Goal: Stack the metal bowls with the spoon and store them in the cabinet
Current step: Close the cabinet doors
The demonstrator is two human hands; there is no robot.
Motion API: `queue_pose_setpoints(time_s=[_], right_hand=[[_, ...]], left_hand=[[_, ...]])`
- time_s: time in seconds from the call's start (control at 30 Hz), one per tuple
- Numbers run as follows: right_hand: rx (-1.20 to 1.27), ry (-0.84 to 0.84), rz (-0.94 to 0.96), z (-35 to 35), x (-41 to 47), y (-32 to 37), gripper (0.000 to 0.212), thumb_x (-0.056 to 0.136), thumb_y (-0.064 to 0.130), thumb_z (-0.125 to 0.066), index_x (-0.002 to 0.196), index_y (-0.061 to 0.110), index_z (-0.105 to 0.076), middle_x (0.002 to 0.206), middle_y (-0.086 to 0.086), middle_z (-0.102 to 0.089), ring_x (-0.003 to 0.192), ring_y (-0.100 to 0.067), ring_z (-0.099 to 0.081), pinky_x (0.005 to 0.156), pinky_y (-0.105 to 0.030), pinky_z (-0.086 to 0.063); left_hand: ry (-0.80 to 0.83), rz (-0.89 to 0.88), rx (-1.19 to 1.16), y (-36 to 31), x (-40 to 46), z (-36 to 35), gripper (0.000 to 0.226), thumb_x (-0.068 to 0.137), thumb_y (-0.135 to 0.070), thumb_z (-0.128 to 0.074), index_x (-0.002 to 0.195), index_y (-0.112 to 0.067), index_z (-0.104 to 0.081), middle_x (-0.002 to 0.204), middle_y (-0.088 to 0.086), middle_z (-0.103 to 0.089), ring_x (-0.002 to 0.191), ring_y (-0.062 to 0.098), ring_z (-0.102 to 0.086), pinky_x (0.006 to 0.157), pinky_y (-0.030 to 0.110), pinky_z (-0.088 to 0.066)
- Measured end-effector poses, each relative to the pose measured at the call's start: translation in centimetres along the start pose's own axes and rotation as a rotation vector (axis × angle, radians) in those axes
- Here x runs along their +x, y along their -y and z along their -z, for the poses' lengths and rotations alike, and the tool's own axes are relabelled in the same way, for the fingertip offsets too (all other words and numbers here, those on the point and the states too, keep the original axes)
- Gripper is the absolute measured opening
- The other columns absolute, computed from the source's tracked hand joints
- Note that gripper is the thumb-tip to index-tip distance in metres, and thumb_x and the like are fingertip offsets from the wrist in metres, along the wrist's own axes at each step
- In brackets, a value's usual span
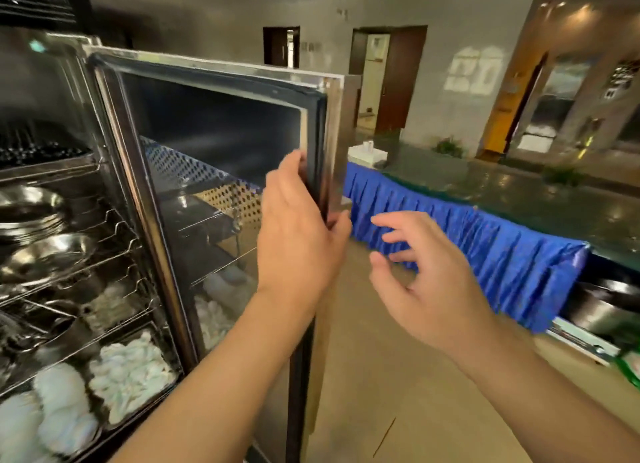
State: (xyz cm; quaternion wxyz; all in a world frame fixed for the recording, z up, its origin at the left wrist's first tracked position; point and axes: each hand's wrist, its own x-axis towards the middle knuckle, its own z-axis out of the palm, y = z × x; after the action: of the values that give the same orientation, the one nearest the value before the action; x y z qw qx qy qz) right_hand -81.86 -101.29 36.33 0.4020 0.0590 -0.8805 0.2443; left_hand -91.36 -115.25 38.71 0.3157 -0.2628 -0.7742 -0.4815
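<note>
The steel cabinet (41, 81) stands at the left with its glass door (214, 144) swung open toward me. My left hand (298, 234) grips the door's free edge, fingers wrapped around the black seal. My right hand (426, 282) hovers just right of the door, fingers spread, holding nothing. Inside, metal bowls (38, 234) sit stacked on a wire rack (114, 251) in the middle of the cabinet. I cannot make out a spoon.
White folded cloths (128, 376) fill trays on the lower racks. A long table with a blue skirt (485, 254) runs along the right, with a metal pot (609, 306) beneath its near end. Tan floor (398, 410) lies between cabinet and table.
</note>
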Motion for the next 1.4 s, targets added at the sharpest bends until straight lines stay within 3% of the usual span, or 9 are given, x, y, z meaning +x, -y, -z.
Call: queue_pose_setpoints(time_s=[0.3, 0.43, 0.53, 0.63, 0.7, 0.83, 1.0, 1.17, 1.4], right_hand=[[-0.024, 0.218, 0.032, -1.0, 1.4, -1.3, 0.057, 0.094, 0.036, -0.06, 0.146, 0.029, -0.038, 0.145, 0.008, -0.048, 0.112, 0.004, -0.047, 0.091, -0.022, -0.045], [-0.027, 0.251, 0.088, -3.2, 1.7, -1.3, 0.066, 0.091, 0.039, -0.063, 0.149, 0.029, -0.034, 0.152, 0.007, -0.043, 0.134, -0.009, -0.045, 0.103, -0.021, -0.032], [0.042, 0.284, 0.145, -4.7, 1.6, -0.4, 0.067, 0.09, 0.039, -0.064, 0.148, 0.031, -0.033, 0.151, 0.011, -0.041, 0.135, -0.006, -0.04, 0.096, -0.006, -0.017], [0.123, 0.291, 0.207, -6.0, 1.6, 1.1, 0.067, 0.089, 0.035, -0.067, 0.148, 0.027, -0.035, 0.146, 0.009, -0.045, 0.127, 0.006, -0.033, 0.075, 0.013, -0.022], [0.199, 0.318, 0.26, -7.2, 1.5, 2.8, 0.064, 0.089, 0.033, -0.066, 0.146, 0.024, -0.038, 0.143, 0.005, -0.05, 0.117, 0.015, -0.028, 0.082, 0.014, -0.019], [0.322, 0.367, 0.272, -9.0, 1.2, 5.1, 0.062, 0.091, 0.025, -0.07, 0.145, 0.026, -0.039, 0.137, 0.003, -0.053, 0.108, 0.01, -0.039, 0.079, 0.009, -0.031], [0.379, 0.397, 0.314, -11.6, 0.8, 9.0, 0.063, 0.09, 0.022, -0.072, 0.145, 0.027, -0.041, 0.139, 0.0, -0.051, 0.115, -0.019, -0.06, 0.076, -0.01, -0.045], [0.506, 0.433, 0.357, -14.6, 0.6, 13.1, 0.067, 0.09, 0.028, -0.074, 0.145, 0.033, -0.036, 0.14, 0.007, -0.05, 0.113, -0.017, -0.064, 0.084, -0.024, -0.059], [0.719, 0.596, 0.301, -19.2, 0.9, 19.4, 0.076, 0.085, 0.04, -0.077, 0.144, 0.047, -0.03, 0.128, 0.008, -0.065, 0.106, -0.008, -0.068, 0.093, -0.046, -0.059]], left_hand=[[-0.108, 0.031, 0.102, -0.8, -1.6, 1.2, 0.071, 0.076, -0.023, -0.076, 0.137, -0.017, -0.039, 0.117, -0.006, -0.047, 0.103, 0.013, -0.057, 0.08, 0.03, -0.054], [-0.127, 0.068, 0.156, -0.8, -2.9, 3.7, 0.066, 0.076, -0.028, -0.074, 0.132, -0.022, -0.04, 0.111, -0.013, -0.046, 0.095, 0.008, -0.058, 0.072, 0.017, -0.046], [-0.161, 0.106, 0.241, -0.8, -4.0, 6.2, 0.059, 0.074, -0.028, -0.072, 0.125, -0.02, -0.044, 0.105, -0.007, -0.052, 0.087, 0.008, -0.057, 0.065, 0.013, -0.043], [-0.187, 0.171, 0.269, -0.8, -5.0, 8.9, 0.048, 0.071, -0.023, -0.07, 0.112, -0.027, -0.046, 0.096, -0.002, -0.059, 0.079, 0.011, -0.06, 0.063, 0.024, -0.048], [-0.223, 0.21, 0.314, -0.6, -5.7, 11.2, 0.042, 0.07, -0.026, -0.07, 0.097, -0.036, -0.04, 0.09, -0.004, -0.061, 0.076, 0.009, -0.061, 0.06, 0.025, -0.046], [-0.255, 0.253, 0.391, 0.0, -6.7, 14.3, 0.04, 0.069, -0.033, -0.072, 0.094, -0.035, -0.041, 0.089, -0.01, -0.06, 0.077, 0.006, -0.059, 0.06, 0.025, -0.045], [-0.301, 0.237, 0.484, 1.0, -7.9, 18.8, 0.04, 0.072, -0.035, -0.074, 0.101, -0.034, -0.046, 0.093, -0.014, -0.06, 0.083, 0.003, -0.059, 0.064, 0.017, -0.043], [-0.335, 0.274, 0.549, 2.9, -8.8, 23.8, 0.053, 0.075, -0.039, -0.075, 0.119, -0.033, -0.047, 0.105, -0.016, -0.06, 0.094, 0.005, -0.06, 0.075, 0.02, -0.049], [-0.355, 0.301, 0.6, 6.8, -9.1, 30.5, 0.04, 0.08, -0.034, -0.071, 0.106, -0.042, -0.042, 0.098, -0.022, -0.058, 0.094, -0.009, -0.057, 0.071, 0.015, -0.045]])
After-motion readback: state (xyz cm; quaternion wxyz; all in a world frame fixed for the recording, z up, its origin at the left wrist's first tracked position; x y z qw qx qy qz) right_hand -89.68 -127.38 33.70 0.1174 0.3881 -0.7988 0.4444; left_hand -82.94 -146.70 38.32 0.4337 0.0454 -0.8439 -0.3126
